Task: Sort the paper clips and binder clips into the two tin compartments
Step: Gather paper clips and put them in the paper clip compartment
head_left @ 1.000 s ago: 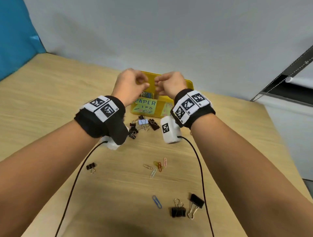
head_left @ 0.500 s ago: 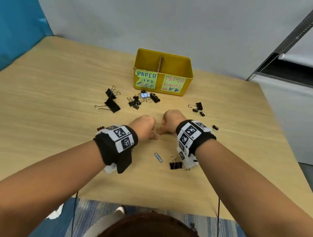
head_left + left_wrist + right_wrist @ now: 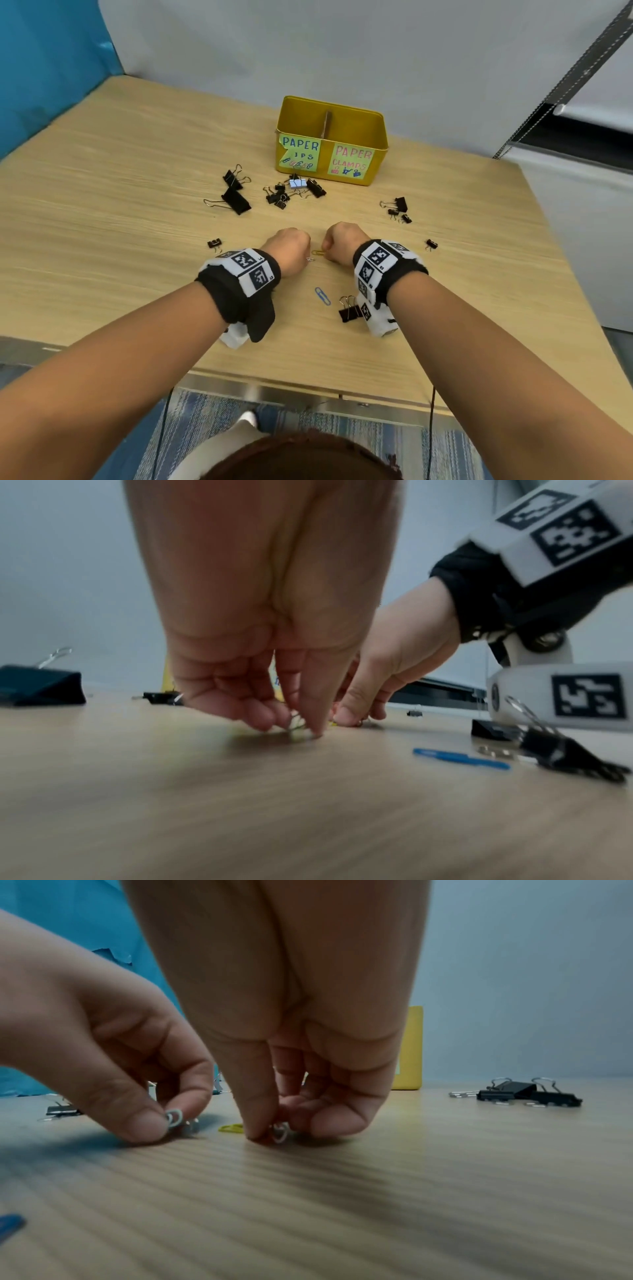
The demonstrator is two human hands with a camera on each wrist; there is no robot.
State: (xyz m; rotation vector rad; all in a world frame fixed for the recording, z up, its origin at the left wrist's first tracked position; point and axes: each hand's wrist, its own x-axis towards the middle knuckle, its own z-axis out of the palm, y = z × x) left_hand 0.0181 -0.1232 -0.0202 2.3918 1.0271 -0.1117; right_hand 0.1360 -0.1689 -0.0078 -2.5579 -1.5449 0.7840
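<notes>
A yellow tin (image 3: 331, 171) with a middle divider stands at the back, labelled paper clips on the left and paper clamps on the right. Both hands are down on the table in front of it. My left hand (image 3: 306, 257) pinches a pale paper clip (image 3: 174, 1118) between thumb and finger. In the same way my right hand (image 3: 278, 1132) pinches a silver paper clip (image 3: 281, 1133) against the table. A yellow paper clip (image 3: 318, 253) lies between the hands. Nearer me lies a blue paper clip (image 3: 322, 295).
Black binder clips lie scattered: one beside my right wrist (image 3: 348, 311), a cluster in front of the tin (image 3: 279, 198), two larger ones to the left (image 3: 236, 202), several at the right (image 3: 399, 205). The table's front edge (image 3: 274, 387) is close to me.
One second ago both hands were up over the tin. They have come down to the table's middle and now pinch paper clips there.
</notes>
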